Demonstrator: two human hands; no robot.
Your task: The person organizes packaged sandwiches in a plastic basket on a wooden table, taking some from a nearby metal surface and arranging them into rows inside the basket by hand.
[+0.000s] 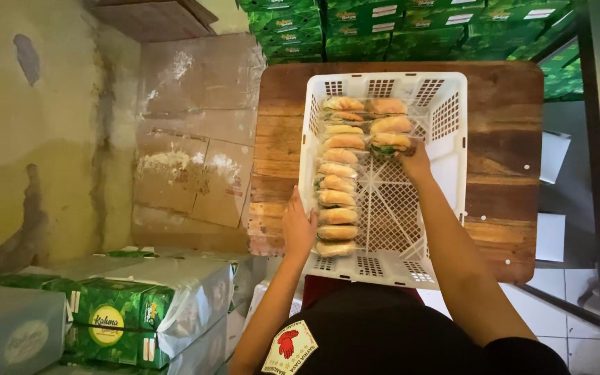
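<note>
A wrapped sandwich [391, 143] is gripped by the right hand [416, 161] in a white crate [453, 173] on the wooden table [501, 153]; the crate's near-left edge is touched by the left hand [298, 229], fingers flat.

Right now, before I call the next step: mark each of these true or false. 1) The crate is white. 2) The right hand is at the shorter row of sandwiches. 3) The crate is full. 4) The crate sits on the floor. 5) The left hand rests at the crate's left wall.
1) True: the crate is white plastic with a lattice bottom.
2) True: the right hand touches the nearest wrapped sandwich of the shorter right row.
3) False: one long row of sandwiches fills the left side; much of the lattice bottom is bare.
4) False: it sits on a wooden table.
5) True: the left hand lies against the left wall.
</note>
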